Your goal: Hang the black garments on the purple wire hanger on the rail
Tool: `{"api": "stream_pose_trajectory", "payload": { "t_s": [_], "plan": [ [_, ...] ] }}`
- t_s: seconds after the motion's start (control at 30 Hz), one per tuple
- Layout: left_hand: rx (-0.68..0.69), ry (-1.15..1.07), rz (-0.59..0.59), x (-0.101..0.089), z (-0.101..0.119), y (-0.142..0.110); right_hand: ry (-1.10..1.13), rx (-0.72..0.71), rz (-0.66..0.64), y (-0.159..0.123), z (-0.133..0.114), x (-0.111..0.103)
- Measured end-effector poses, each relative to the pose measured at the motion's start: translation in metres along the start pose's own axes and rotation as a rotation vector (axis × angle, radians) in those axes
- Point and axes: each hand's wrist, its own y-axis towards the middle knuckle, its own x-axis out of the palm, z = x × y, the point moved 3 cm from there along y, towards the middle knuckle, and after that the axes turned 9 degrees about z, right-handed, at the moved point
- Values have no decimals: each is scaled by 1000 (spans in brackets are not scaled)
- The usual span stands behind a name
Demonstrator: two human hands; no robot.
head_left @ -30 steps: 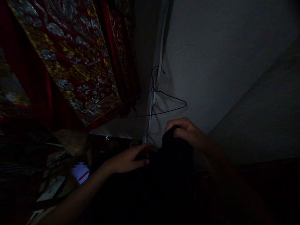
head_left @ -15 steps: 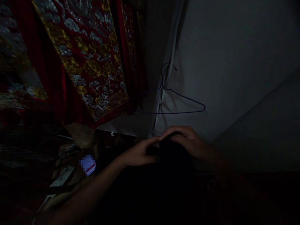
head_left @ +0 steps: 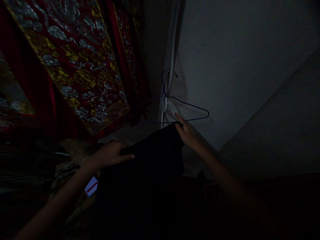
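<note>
A black garment (head_left: 152, 156) is stretched between my two hands; its exact kind is lost in the dark. My left hand (head_left: 111, 154) is closed on its upper left edge, thumb in front and fingers behind. At its upper right corner my right hand (head_left: 186, 133) pinches the cloth, with a finger pointing up. Just above the garment a dark blue wire hanger (head_left: 191, 104) hangs by a white cable on the wall. The fingertips of my right hand are close to the hanger's bottom bar; I cannot tell whether they touch.
Red cloth hangings (head_left: 82, 76) with gold and silver embroidery fill the upper left. A pale wall (head_left: 237, 66) stands at the right, with a white cable (head_left: 172, 50) running down its corner. A lit phone-like screen (head_left: 91, 186) lies among dim clutter at lower left.
My hands, close together before, have moved apart, left hand to the left and right hand up. The black garment is now spread between them. The view has shifted slightly to the right.
</note>
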Motion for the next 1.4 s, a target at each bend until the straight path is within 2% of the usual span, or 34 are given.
{"api": "stream_pose_trajectory", "payload": {
  "t_s": [0.1, 0.2, 0.27, 0.4, 0.53, 0.6, 0.7, 0.8, 0.93, 1.03, 1.17, 1.23, 1.3, 1.4],
  "plan": [
    [-45, 70, -118, -4, -16, 0, -126, -58, -47, 8, 10, -4],
    [-11, 130, -55, -8, -22, 9, -249, -160, -41, 3, -3, -20],
    [65, 200, -23, -8, -18, 17, -300, -197, -42, -2, -17, -31],
    [258, 280, 32, -1, 9, 25, -336, -212, -74, -7, -36, -43],
    [389, 226, 247, 4, 42, 27, -289, -176, -111, -9, -40, -41],
    [396, 145, 294, 8, 58, 34, -220, -137, -148, -13, -39, -36],
    [479, 153, 292, 17, 85, 54, -154, -112, -197, -20, -39, -29],
    [580, 342, 291, 31, 109, 77, -153, -156, -218, -27, -42, -24],
    [561, 494, 254, 50, 120, 92, -152, -188, -249, -31, -44, -26],
    [585, 510, 231, 54, 116, 88, -179, -234, -173, -32, -47, -42],
    [616, 503, 287, 44, 105, 84, -292, -293, 117, -18, -47, -82],
    [637, 483, 272, 39, 103, 85, -347, -314, 180, -5, -43, -98],
    [643, 471, 251, 36, 105, 86, -400, -308, 99, 11, -36, -106],
    [633, 464, 266, 29, 110, 88, -395, -203, -141, 30, -25, -108]
  ]
}}
